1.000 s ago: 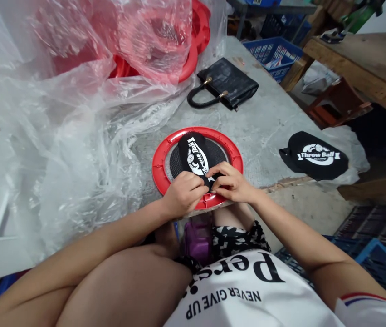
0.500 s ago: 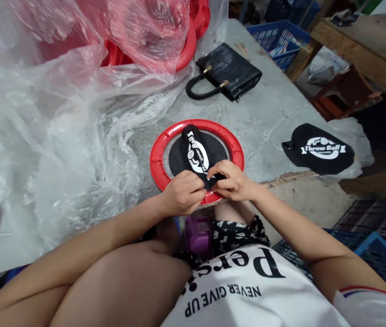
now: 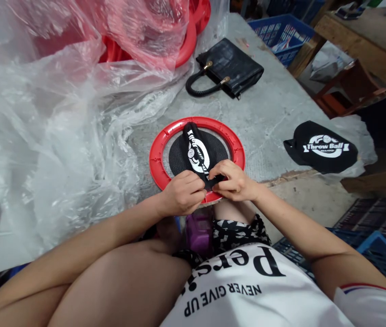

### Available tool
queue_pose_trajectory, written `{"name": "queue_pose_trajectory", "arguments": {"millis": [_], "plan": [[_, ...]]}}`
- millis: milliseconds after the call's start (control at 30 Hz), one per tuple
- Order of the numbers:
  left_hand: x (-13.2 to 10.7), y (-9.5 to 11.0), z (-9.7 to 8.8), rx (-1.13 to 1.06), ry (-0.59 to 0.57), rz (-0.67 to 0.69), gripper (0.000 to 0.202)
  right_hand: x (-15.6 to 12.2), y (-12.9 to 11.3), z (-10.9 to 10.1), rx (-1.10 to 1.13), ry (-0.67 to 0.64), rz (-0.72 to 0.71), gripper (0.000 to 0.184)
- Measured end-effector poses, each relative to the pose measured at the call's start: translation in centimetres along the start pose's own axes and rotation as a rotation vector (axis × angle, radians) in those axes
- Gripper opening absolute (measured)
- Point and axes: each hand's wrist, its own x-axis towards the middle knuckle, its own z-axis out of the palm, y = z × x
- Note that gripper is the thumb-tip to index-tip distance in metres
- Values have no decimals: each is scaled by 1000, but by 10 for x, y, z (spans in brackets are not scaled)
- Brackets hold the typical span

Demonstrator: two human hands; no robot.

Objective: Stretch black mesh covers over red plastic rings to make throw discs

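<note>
A red plastic ring [image 3: 158, 154] lies at the near edge of the table, with black mesh [image 3: 176, 156] inside it. Across the mesh rests a black fabric piece [image 3: 188, 131] printed with a white ball logo, its middle bunched into a ridge. My left hand [image 3: 184, 193] is closed, pinching the near end of the fabric by the ring's rim. Opposite it, my right hand [image 3: 230, 181] grips the same end between thumb and fingers. The fingertips of both hands nearly meet, and the exact edge they hold is partly hidden.
Clear plastic sheeting [image 3: 77, 150] covers the left, with red plastic parts [image 3: 186, 50] beneath it at the back. A black handbag [image 3: 230, 66] lies beyond the ring. At right is a stack of black "Throw Ball" fabric pieces [image 3: 322, 147]. Blue crates [image 3: 281, 36] stand past the table.
Both hands stay at the near end of the fabric with hardly any movement. The fabric's near part has shifted slightly between the fingers, and the view has tilted a little.
</note>
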Motion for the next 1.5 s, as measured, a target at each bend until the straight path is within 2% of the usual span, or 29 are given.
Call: {"name": "queue_pose_trajectory", "arguments": {"millis": [367, 600, 733, 1000, 1067, 1167, 1267, 1333, 1433, 1500], "plan": [[3, 1, 0, 34, -67, 1, 20, -1, 2, 3, -37, -77, -65, 30], [1, 1, 0, 35, -75, -24, 21, -1, -1, 2, -37, 14, -46, 27], [2, 1, 0, 44, -62, -5, 20, 0, -1, 1, -17, -10, -57, 27], [2, 1, 2, 15, -112, 14, 17, 0, 0, 1, -20, -36, -70, 24], [2, 1, 1, 2, -125, -9, 15, -1, 1, 2, 16, -5, -37, 17], [5, 2, -1, -20, -152, -60, 12, 0, 1, 4, 48, 118, 48, 10], [8, 6, -4, -94, -144, -111, 11, -2, -3, 3, -52, 267, 176, 9], [12, 6, -7, -154, -87, -165, 12, -7, -8, 0, -142, 341, 299, 8], [16, -3, -14, -153, 6, -324, 13, -20, -20, -5, -205, 373, 477, 5], [18, -17, -22, -48, -4, -454, 13, -31, -27, -8, -196, 326, 565, 6]]}}
